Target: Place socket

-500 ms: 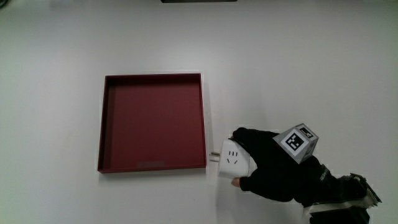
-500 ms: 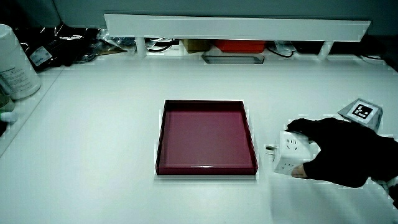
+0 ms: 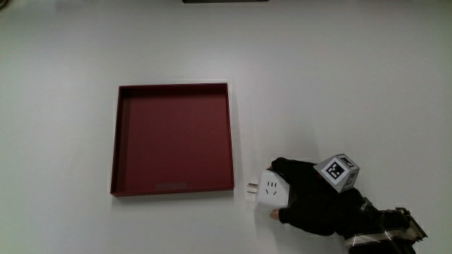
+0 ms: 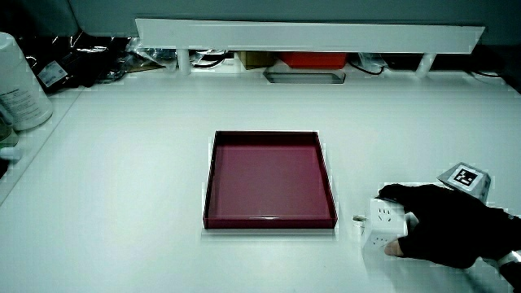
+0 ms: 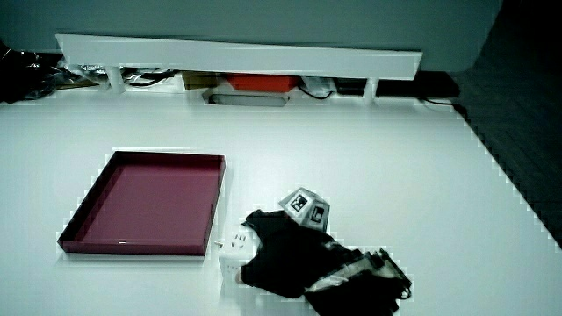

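1. Beside the red tray's point(image 3: 174, 137) corner nearest the person, the hand point(image 3: 311, 201) has its fingers wrapped around the white socket point(image 3: 271, 190), gripping it; the metal prongs point toward the tray's wall.
2. The socket is outside the tray, near it but not touching. Whether it rests on the table point(image 3: 353, 85) or hangs just above it, I cannot tell.
3. Likely trouble: if the tray is the target, moving the socket across too low could knock the prongs or body against the tray's wall and push the tray along the table.
4. The grip covers only the end away from the prongs, so the block might tip when let go.
5. The tray holds nothing; in both side views point(image 4: 269, 181) point(image 5: 145, 202) its floor is bare.
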Motion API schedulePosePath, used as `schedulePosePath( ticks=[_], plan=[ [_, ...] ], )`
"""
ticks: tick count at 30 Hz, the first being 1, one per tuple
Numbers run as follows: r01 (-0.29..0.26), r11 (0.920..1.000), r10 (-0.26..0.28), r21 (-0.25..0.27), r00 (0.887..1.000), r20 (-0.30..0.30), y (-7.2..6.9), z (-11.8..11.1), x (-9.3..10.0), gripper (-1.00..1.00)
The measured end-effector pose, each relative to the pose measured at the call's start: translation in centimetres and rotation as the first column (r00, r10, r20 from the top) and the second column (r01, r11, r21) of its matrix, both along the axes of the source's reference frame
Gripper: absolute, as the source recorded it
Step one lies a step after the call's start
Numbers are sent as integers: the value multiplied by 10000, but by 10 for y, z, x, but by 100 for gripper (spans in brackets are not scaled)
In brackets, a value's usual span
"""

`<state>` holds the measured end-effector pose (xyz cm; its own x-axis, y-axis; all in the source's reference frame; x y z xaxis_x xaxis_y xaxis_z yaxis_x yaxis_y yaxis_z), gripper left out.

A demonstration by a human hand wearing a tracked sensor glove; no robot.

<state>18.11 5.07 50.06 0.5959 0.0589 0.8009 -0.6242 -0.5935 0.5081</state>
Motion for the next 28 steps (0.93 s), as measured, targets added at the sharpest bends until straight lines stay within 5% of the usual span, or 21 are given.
schedulePosePath(
  ticks=[4,9,11,12,13,15,16,17,18,19,23,26,28],
  plan=[
    [15,10000,-15,82,10000,-14,2,3,2,0],
    [401,9990,-397,217,9990,-198,3,0,3,-36],
    [132,9989,-154,445,9986,502,4,-7,7,-50],
    [-284,9989,226,378,9890,1461,3,-11,9,-57],
    [-403,9986,372,338,9955,875,0,-18,12,-64],
    [-926,9928,804,765,9856,1491,-5,-24,19,-79],
    [-620,9861,582,1543,9979,287,-9,-26,24,-86],
    [-488,9756,513,2141,9987,-59,-12,-25,29,-93],
    [-729,9797,896,1869,9926,-824,-14,-25,33,-100],
    [-1023,9737,1215,2038,9890,-843,-16,-22,37,-100],
    [-2055,9541,2530,2179,9423,-2193,-25,1,51,-100],
    [-2225,9345,3129,2780,8857,-3430,-29,19,58,-100],
    [-2084,9204,3431,3307,8361,-4281,-31,31,61,-100]
  ],
)
